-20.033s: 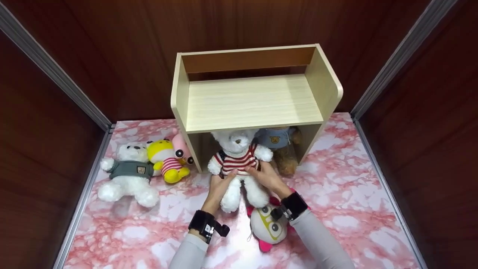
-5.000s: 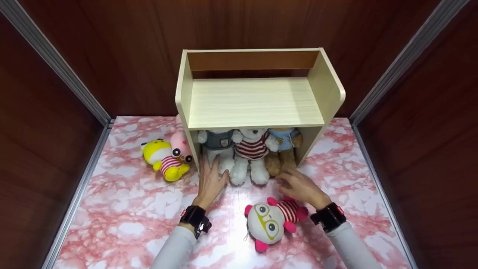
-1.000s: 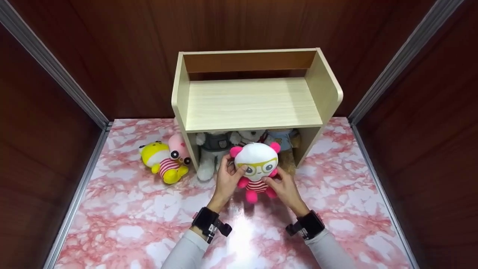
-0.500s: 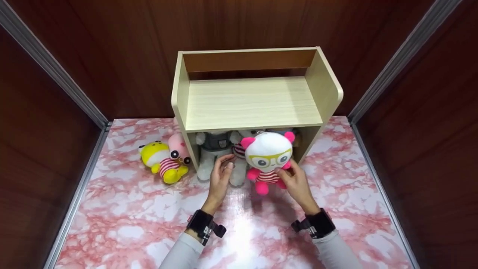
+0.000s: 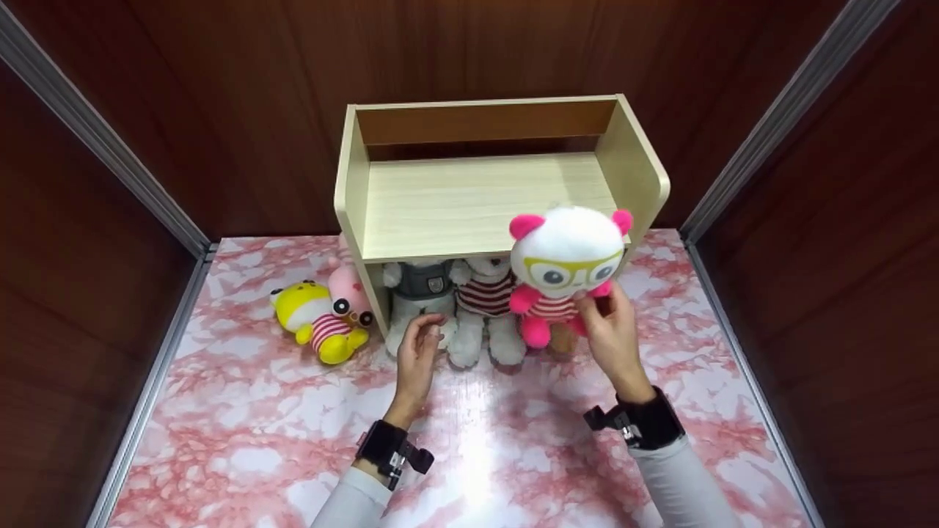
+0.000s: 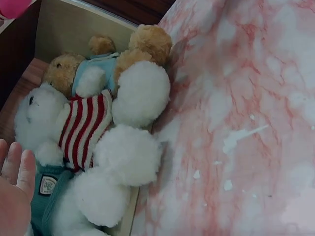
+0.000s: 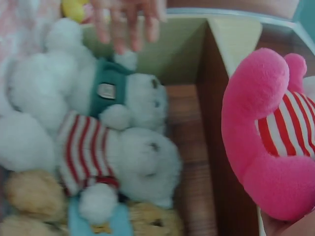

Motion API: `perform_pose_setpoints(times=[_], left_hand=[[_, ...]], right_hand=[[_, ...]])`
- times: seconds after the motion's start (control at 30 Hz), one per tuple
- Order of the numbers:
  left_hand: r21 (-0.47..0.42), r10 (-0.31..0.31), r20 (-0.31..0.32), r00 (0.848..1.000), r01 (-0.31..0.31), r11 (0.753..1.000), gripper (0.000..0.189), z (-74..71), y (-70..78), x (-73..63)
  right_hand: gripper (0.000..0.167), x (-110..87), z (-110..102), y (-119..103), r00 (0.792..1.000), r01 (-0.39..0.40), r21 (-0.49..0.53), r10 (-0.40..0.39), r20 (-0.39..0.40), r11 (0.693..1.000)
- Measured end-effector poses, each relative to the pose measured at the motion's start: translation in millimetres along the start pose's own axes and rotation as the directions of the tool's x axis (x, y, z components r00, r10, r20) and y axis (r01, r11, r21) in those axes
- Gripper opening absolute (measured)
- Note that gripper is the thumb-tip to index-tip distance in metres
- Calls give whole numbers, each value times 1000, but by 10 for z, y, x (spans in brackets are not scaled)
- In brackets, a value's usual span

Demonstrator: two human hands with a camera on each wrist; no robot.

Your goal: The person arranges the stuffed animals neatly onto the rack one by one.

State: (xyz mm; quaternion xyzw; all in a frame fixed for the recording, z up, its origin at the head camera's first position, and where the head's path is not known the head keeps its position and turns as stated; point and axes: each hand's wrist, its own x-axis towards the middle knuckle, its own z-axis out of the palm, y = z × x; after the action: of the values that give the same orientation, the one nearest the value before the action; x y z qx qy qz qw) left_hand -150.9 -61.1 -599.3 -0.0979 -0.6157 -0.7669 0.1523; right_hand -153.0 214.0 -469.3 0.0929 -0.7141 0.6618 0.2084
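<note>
My right hand [image 5: 615, 337] grips a pink and white panda plush [image 5: 571, 246] with yellow glasses by its striped body. The plush is raised in front of the right end of the shelf unit's [image 5: 469, 202] upper board. My left hand [image 5: 417, 363] holds nothing, its fingers relaxed, in front of the white bear in a green shirt [image 5: 427, 282]. That bear sits in the lower compartment beside a white bear in a striped sweater [image 5: 486, 290]. To their right is a brown bear in blue [image 6: 96, 73], mostly hidden behind the panda in the head view.
A yellow plush toy [image 5: 312, 315] and a pink plush toy [image 5: 346, 290] lie against the unit's left side. Pink marbled surface [image 5: 257, 440] spreads in front. Dark wood panels [image 5: 469, 44] enclose the back and both sides.
The panda plush, first lying on the surface, then held in both hands, has risen to the right in my right hand alone. My left hand let go. The green-shirted bear moved into the lower compartment earlier.
</note>
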Motion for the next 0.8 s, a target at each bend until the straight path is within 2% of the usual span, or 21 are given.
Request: perform_pose_setpoints(times=[0.3, 0.47, 0.6, 0.7, 0.8], left_hand=[[49, -2, -64, 998, 5, 999, 24, -58, -21, -13], [42, -14, -74, 997, 17, 999, 25, -78, -21, -12], [50, -22, -85, 996, 26, 998, 25, -87, -25, -17], [54, -21, -89, 996, 26, 998, 25, -96, -35, -19], [47, -22, -89, 996, 26, 999, 24, -108, -49, -26]], right_hand=[[23, 370, 36, -279, 998, -3, 151, 12, -56, 989], [21, 589, 49, -374, 997, -8, 150, 20, -79, 989], [11, 729, 79, -421, 996, 0, 168, 16, -92, 986], [4, 823, 109, -433, 994, 25, 132, -10, -111, 991], [6, 909, 137, -432, 992, 26, 72, -17, -128, 997]])
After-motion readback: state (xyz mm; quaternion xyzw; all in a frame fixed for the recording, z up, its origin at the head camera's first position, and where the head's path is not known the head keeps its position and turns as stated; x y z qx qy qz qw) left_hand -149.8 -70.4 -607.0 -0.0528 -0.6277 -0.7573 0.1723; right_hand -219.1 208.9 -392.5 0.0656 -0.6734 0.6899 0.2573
